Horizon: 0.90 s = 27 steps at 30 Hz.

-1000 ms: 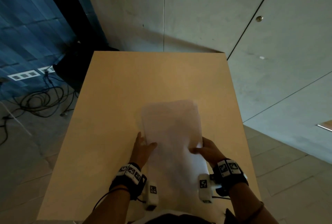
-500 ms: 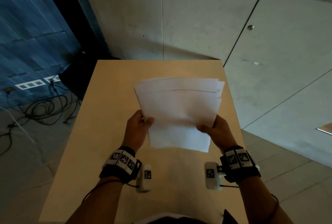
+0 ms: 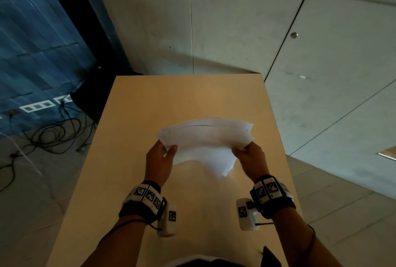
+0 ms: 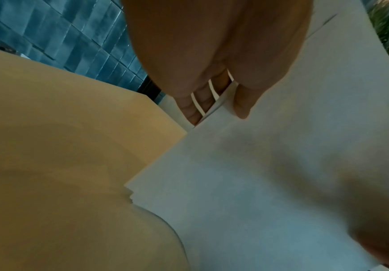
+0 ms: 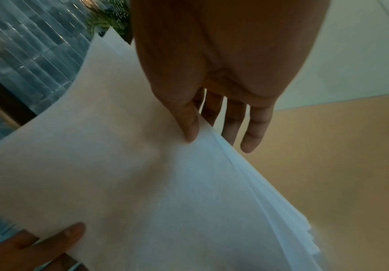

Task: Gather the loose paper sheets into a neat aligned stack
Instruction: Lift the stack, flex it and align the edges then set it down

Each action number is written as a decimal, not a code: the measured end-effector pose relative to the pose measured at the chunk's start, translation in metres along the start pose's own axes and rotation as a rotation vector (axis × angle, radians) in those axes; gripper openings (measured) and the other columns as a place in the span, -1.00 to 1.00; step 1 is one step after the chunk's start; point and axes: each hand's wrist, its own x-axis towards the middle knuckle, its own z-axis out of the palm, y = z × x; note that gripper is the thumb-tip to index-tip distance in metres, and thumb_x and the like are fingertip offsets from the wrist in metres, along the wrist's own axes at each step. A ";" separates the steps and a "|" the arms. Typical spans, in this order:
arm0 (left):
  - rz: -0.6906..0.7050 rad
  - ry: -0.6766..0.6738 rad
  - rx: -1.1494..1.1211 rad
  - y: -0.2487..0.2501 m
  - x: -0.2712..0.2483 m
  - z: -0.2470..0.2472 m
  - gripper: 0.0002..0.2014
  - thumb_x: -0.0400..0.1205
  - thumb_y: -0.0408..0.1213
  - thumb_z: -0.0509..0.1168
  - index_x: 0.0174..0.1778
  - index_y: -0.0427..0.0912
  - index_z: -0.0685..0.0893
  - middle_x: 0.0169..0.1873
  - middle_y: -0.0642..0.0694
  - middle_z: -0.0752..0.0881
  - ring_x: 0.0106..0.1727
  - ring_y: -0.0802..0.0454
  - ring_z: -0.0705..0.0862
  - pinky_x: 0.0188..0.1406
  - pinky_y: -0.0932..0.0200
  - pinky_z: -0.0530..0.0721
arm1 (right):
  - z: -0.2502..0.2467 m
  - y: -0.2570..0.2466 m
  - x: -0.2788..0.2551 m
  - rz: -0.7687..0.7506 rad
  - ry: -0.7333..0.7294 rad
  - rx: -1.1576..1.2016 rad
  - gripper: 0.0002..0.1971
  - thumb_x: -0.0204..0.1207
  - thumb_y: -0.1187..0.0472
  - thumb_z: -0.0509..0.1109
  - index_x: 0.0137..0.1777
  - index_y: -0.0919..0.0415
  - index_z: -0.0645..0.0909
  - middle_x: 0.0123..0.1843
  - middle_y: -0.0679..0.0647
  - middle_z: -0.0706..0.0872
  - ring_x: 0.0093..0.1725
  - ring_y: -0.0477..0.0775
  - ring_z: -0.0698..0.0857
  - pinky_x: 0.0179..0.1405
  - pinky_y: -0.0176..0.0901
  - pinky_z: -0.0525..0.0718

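Observation:
A bundle of several white paper sheets (image 3: 205, 138) hangs in the air above the wooden table (image 3: 188, 99), bowed upward in the middle, its edges staggered. My left hand (image 3: 165, 153) pinches the bundle's left side, thumb on the near face and fingers behind. My right hand (image 3: 246, 151) pinches its right side the same way. In the left wrist view the paper sheets (image 4: 270, 183) fill the right half, with my thumb (image 4: 242, 106) on top. In the right wrist view the paper sheets (image 5: 131, 183) show staggered right edges under my thumb (image 5: 189, 126).
The table's bare top (image 3: 192, 213) lies beneath the sheets. Grey wall panels (image 3: 235, 20) rise beyond its far edge. Black cables (image 3: 49, 134) lie on the floor at left, near a dark object (image 3: 92, 99) by the table's far left corner.
The sheets went from lying flat on the table under both hands to being lifted and held upright, and now bow and tilt forward lower over the table.

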 end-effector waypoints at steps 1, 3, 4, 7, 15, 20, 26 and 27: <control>-0.002 0.010 -0.004 0.002 0.000 0.000 -0.62 0.62 -0.36 0.34 0.38 -0.18 0.61 0.14 -0.06 0.73 0.16 0.00 0.69 0.23 0.04 0.67 | -0.001 -0.001 -0.001 -0.002 0.010 0.012 -0.70 0.56 0.23 0.41 0.28 0.24 0.68 0.00 0.07 0.76 -0.04 0.03 0.66 0.00 -0.20 0.53; 0.021 0.028 -0.017 0.008 0.002 -0.002 -0.63 0.62 -0.36 0.34 0.37 -0.17 0.62 0.11 -0.04 0.73 0.13 0.04 0.70 0.20 0.10 0.69 | -0.004 -0.006 -0.002 -0.032 0.034 0.059 -0.70 0.57 0.28 0.40 0.29 0.22 0.68 0.02 0.02 0.76 -0.01 0.01 0.68 -0.02 -0.26 0.57; 0.046 0.035 -0.022 0.010 0.004 -0.003 -0.63 0.62 -0.35 0.34 0.37 -0.17 0.62 0.12 -0.04 0.74 0.11 0.09 0.71 0.18 0.18 0.70 | -0.006 -0.008 -0.002 -0.053 0.050 0.085 -0.70 0.57 0.30 0.40 0.29 0.22 0.68 0.04 0.02 0.76 -0.01 0.00 0.70 -0.06 -0.36 0.59; 0.097 0.053 -0.034 0.011 0.008 -0.005 -0.60 0.61 -0.30 0.37 0.39 -0.09 0.59 0.14 0.02 0.73 0.13 0.27 0.70 0.11 0.38 0.68 | -0.010 -0.009 -0.001 -0.075 0.087 0.138 -0.72 0.57 0.30 0.41 0.28 0.21 0.68 0.01 -0.01 0.76 -0.03 -0.04 0.72 -0.16 -0.55 0.60; 0.049 -0.006 0.099 -0.005 0.003 0.006 -0.62 0.67 -0.32 0.27 0.43 -0.15 0.52 0.20 -0.13 0.70 0.20 0.01 0.64 0.26 -0.02 0.65 | 0.009 0.007 -0.005 0.002 0.016 0.012 -0.73 0.67 0.18 0.26 0.32 0.16 0.61 0.17 0.10 0.77 0.17 0.13 0.72 0.07 -0.17 0.58; 0.078 0.035 0.109 -0.001 0.005 0.006 -0.63 0.68 -0.33 0.23 0.43 -0.16 0.54 0.20 -0.14 0.72 0.18 -0.01 0.66 0.22 0.09 0.63 | 0.005 -0.001 -0.007 -0.051 0.048 0.020 -0.78 0.68 0.19 0.24 0.20 0.18 0.66 -0.03 0.01 0.74 -0.03 0.03 0.68 -0.23 -0.45 0.49; 0.028 -0.009 0.117 -0.012 -0.002 0.007 -0.57 0.68 -0.30 0.23 0.50 -0.11 0.42 0.29 -0.18 0.67 0.31 -0.14 0.64 0.29 -0.06 0.64 | 0.008 0.003 -0.008 -0.006 -0.035 0.071 -0.64 0.60 0.17 0.35 0.38 0.13 0.50 0.27 0.07 0.71 0.31 0.12 0.66 0.28 0.02 0.63; 0.021 -0.004 0.076 -0.011 -0.004 0.006 -0.54 0.67 -0.30 0.25 0.52 -0.08 0.39 0.29 -0.13 0.65 0.33 -0.11 0.62 0.29 -0.03 0.63 | 0.007 0.001 -0.010 -0.014 -0.043 0.111 -0.58 0.57 0.15 0.39 0.41 0.11 0.46 0.32 0.07 0.69 0.35 0.11 0.64 0.35 0.06 0.60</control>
